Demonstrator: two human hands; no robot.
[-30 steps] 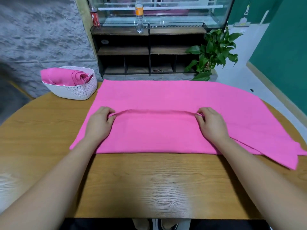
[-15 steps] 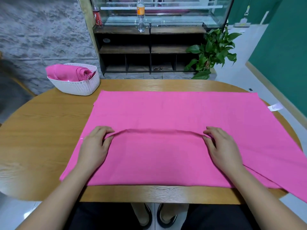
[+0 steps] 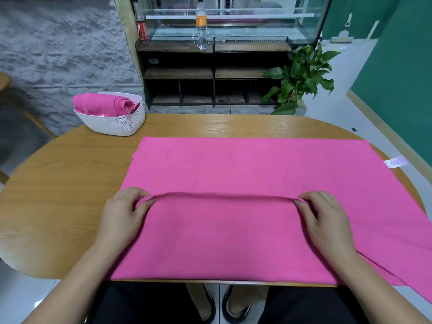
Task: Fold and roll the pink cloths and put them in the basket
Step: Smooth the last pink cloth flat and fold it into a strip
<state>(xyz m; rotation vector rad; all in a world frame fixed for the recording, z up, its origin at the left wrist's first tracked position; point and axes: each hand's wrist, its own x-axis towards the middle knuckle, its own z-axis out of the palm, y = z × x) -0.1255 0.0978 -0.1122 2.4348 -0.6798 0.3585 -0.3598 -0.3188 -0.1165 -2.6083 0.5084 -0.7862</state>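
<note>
Now: fold step, both hands at the raised edge of the pink cloth (image 3: pixel 245 169).
Left hand (image 3: pixel 121 213) and right hand (image 3: pixel 327 220) each pinch that edge at mid-frame, well apart, likely to keep the fold straight; cloth lies flat on the table (image 3: pixel 58 183), its lower-right corner overhanging; basket (image 3: pixel 112 125), upper left, holds rolled cloths (image 3: pixel 98 105).

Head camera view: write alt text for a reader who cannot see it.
The left hand and right hand pinch a raised fold across a pink cloth spread on a wooden table. At the table's far left, a white basket holds rolled pink cloths.
</note>
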